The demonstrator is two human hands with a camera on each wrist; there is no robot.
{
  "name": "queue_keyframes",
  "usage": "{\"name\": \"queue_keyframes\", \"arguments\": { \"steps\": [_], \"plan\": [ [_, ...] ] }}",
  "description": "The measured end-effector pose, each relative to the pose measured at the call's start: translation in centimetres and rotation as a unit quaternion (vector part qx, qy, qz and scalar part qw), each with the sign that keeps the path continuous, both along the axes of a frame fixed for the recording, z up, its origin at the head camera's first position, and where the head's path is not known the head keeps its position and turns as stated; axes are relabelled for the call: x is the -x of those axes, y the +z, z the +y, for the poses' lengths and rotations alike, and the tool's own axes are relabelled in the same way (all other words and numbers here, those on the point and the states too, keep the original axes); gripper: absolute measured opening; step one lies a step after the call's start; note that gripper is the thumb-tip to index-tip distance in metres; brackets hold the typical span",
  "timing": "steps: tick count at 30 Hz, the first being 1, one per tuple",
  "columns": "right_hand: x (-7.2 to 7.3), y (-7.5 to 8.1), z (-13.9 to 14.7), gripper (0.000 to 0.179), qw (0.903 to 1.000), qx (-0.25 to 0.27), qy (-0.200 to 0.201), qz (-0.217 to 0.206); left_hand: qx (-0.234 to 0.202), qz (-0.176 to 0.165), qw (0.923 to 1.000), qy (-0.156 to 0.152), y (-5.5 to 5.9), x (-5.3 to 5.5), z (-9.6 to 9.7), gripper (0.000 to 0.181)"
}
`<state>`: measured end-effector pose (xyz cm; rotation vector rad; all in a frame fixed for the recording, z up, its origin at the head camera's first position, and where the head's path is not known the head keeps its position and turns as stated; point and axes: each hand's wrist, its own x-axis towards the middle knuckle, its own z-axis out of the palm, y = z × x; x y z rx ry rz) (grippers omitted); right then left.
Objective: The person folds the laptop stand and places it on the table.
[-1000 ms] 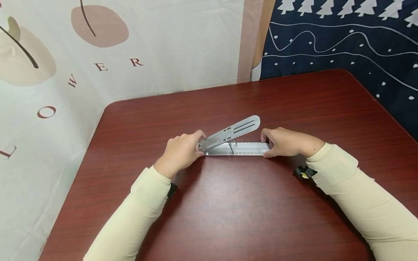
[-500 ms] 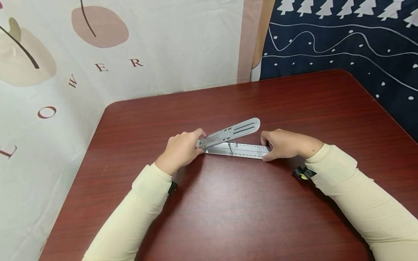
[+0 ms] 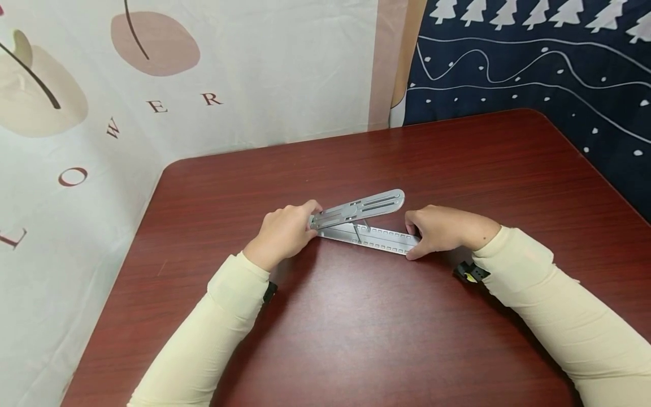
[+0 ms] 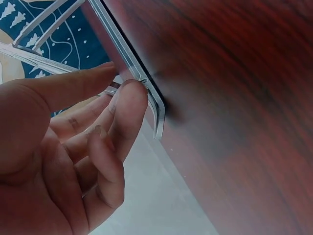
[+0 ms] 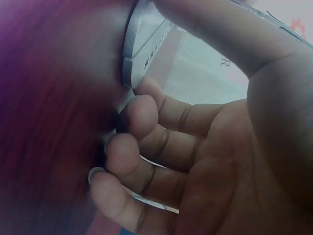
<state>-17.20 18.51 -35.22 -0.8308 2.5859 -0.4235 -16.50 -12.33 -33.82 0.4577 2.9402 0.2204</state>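
A silver folding metal stand sits on the table in the middle of the head view. Its slotted upper plate (image 3: 373,204) slopes up from the hinge at left, propped by a thin wire strut (image 3: 357,233) on the notched base (image 3: 383,239). My left hand (image 3: 285,233) pinches the hinge end between thumb and fingers; in the left wrist view the bent metal lip (image 4: 159,122) juts out past the fingertips. With thumb and curled fingers, my right hand (image 3: 445,229) grips the base's far end. The right wrist view shows the base's rounded end (image 5: 128,63) beside those fingers.
The dark red wooden table (image 3: 325,339) reaches back to a pale printed curtain (image 3: 285,68) at the left and rear. A navy cloth with white trees (image 3: 508,68) hangs at the back right. Black straps are on both wrists.
My right hand has drawn the base's right end toward me, so the stand has turned slightly clockwise about its hinge end. Both hands keep their hold.
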Motion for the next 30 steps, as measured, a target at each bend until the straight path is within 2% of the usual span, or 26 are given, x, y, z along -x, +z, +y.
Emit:
{"name": "queue_keyframes", "arguments": {
  "steps": [11, 21, 30],
  "plan": [
    [-0.7, 0.1, -0.5, 0.041, 0.9996, -0.028, 0.002, 0.005, 0.008, -0.011, 0.9999, -0.004, -0.1, 0.2, 0.3, 0.044],
    [-1.2, 0.2, -1.1, 0.042, 0.9989, -0.039, 0.022, 0.015, 0.017, -0.007, 0.9998, -0.009, -0.4, 0.4, 0.6, 0.043],
    [-1.9, 0.4, -1.6, 0.046, 0.9976, -0.062, 0.022, 0.021, 0.023, -0.002, 0.9997, -0.008, -0.3, 0.6, 0.9, 0.045]
  ]
}}
